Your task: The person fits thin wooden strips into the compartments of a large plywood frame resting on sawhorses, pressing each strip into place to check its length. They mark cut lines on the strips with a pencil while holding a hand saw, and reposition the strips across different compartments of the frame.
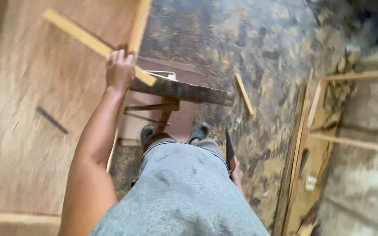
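I stand looking down past my grey shirt at my feet in dark sandals. My left hand (119, 70) grips a long pale wooden strip (77, 34) that lies slanted over a plywood sheet (27, 122). At my right hip, my right hand (237, 174) is mostly hidden behind my body and holds a hand saw (229, 150) with a dark blade pointing up and forward. A dark wooden plank (184, 91) sits on a low wooden stand just ahead of my feet.
A short wooden offcut (244, 94) lies on the stained concrete floor. A dark flat ruler-like piece (51, 119) rests on the plywood. At the right, long wooden strips and a wooden frame (313, 131) lie beside rubble and a grey slab.
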Demonstrator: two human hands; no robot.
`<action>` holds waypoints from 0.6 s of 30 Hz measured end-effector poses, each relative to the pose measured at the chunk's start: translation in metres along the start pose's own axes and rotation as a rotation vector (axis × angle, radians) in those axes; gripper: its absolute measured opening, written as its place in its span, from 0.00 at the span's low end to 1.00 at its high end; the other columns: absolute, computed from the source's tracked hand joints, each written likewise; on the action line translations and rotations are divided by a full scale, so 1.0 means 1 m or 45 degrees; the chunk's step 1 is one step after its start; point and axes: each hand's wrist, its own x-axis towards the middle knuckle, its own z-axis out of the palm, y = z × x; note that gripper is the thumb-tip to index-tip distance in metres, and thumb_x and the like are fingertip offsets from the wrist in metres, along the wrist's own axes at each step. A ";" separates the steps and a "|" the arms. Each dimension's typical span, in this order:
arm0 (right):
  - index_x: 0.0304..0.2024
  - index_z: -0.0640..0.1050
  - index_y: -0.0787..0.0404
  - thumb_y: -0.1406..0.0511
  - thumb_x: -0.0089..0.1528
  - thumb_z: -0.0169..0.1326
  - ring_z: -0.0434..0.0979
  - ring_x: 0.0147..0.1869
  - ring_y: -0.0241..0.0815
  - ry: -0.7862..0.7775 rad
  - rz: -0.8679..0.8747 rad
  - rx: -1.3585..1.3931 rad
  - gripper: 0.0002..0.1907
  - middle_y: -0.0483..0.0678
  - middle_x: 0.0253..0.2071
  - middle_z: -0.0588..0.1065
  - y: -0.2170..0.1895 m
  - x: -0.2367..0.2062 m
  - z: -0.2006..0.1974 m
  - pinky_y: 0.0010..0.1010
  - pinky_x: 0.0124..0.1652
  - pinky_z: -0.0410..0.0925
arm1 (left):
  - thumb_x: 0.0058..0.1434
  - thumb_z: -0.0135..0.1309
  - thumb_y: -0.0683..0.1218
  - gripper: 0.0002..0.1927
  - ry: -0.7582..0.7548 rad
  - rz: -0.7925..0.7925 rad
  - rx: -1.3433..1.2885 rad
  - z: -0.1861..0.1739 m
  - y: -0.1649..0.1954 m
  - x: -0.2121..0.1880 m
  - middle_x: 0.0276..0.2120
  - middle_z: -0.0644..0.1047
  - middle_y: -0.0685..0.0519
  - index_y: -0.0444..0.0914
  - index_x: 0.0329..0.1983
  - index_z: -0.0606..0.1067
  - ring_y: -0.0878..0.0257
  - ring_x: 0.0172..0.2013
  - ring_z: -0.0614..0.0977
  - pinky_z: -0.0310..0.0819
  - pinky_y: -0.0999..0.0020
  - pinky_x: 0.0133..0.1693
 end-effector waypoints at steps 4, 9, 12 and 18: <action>0.24 0.68 0.58 0.36 0.67 0.45 0.65 0.18 0.38 0.038 0.352 0.669 0.36 0.44 0.19 0.65 -0.029 0.033 -0.025 0.33 0.20 0.60 | 0.76 0.46 0.39 0.14 0.158 0.092 -0.293 0.024 0.115 0.001 0.61 0.72 0.32 0.32 0.62 0.75 0.38 0.64 0.72 0.65 0.44 0.67; 0.25 0.67 0.56 0.46 0.64 0.55 0.63 0.16 0.38 -0.044 0.357 1.051 0.26 0.42 0.16 0.63 -0.085 0.149 -0.054 0.33 0.19 0.62 | 0.62 0.49 0.37 0.17 -0.009 0.521 -0.592 0.063 0.326 0.020 0.51 0.78 0.37 0.32 0.54 0.77 0.44 0.53 0.80 0.73 0.48 0.58; 0.25 0.67 0.55 0.54 0.63 0.60 0.63 0.15 0.37 -0.053 0.357 1.210 0.20 0.42 0.16 0.64 -0.109 0.232 -0.068 0.33 0.18 0.60 | 0.61 0.52 0.38 0.16 -0.233 0.651 -0.836 0.105 0.446 0.047 0.50 0.79 0.39 0.32 0.52 0.77 0.43 0.52 0.78 0.71 0.47 0.57; 0.25 0.64 0.55 0.65 0.63 0.58 0.57 0.14 0.31 0.116 0.242 1.422 0.17 0.38 0.16 0.60 -0.169 0.403 -0.083 0.29 0.16 0.53 | 0.55 0.58 0.43 0.21 -0.628 0.385 -0.805 0.299 0.640 0.129 0.48 0.79 0.39 0.38 0.53 0.77 0.41 0.50 0.78 0.72 0.47 0.53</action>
